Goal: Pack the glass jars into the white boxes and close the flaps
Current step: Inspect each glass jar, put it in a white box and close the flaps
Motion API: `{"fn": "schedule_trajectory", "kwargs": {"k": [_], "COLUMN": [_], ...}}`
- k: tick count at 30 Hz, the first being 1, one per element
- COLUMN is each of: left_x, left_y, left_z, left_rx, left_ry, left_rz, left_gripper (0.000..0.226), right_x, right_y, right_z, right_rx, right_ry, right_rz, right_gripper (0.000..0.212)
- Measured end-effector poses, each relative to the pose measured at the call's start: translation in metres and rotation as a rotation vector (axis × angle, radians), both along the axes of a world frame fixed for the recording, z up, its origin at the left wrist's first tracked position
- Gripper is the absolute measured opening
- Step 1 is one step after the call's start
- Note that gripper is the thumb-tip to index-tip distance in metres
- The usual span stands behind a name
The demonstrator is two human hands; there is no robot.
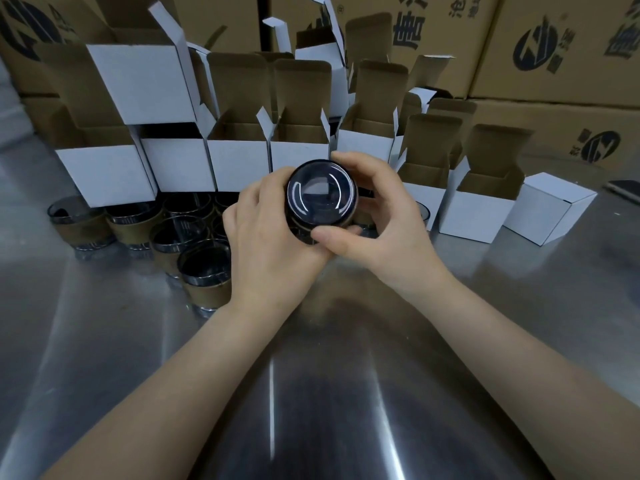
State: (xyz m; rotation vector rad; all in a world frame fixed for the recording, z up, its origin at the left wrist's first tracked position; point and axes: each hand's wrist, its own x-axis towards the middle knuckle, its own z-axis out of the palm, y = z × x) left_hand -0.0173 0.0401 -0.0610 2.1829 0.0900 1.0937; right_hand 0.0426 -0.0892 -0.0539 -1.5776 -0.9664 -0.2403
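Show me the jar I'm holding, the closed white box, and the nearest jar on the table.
held jar (321, 192), head view, round glass end.
closed white box (535, 220), head view, front face.
nearest table jar (207, 293), head view, brown sleeve.

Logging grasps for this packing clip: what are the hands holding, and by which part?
One glass jar, gripped round its side wall by the left hand and right hand.

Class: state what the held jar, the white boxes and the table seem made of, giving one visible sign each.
Held jar: glossy glass, curved highlights. White boxes: cardboard, white outside, brown inside. Table: probably brushed stainless steel, streaky reflections.
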Motion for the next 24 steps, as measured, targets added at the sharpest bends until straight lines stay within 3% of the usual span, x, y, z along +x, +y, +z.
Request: {"fn": "schedule_trajectory", "kwargs": {"k": [7, 10, 13, 16, 24], "left_x": [-0.0040, -0.0035, -0.0033, -0.0032, -0.0024], "left_y": [-0.0023, -0.0005, -0.0004, -0.0020, -0.0045], "left_z": [0.0017, 0.0020, 0.0031, 0.0030, 0.0009], "left_rx": [-0.126, -0.114, -0.076, -0.066, 0.024], "left_ry": [-0.019, -0.001, -0.004, -0.035, -0.155], "left_rz": [-0.090, -0.105, -0.085, -0.065, -0.045], "left_gripper": [0.070, 0.078, 0.090, 0.092, 0.067], "right_x": [0.0051, 0.0043, 0.0057, 0.0084, 0.0036], "right_y": [0.0037, 0.0032, 0.0010, -0.0017, -0.0013], "right_z": [0.0047, 0.0042, 0.0062, 0.0076, 0.0093], "right_rx": [0.109, 0.165, 0.240, 0.266, 0.328], "right_ry": [0.705, 0.880, 0.855, 0.717, 0.525], "right_rz": [0.376, 0.566, 0.621, 0.483, 0.254], "right_gripper": [0.055, 0.053, 0.045, 0.046, 0.065]}}
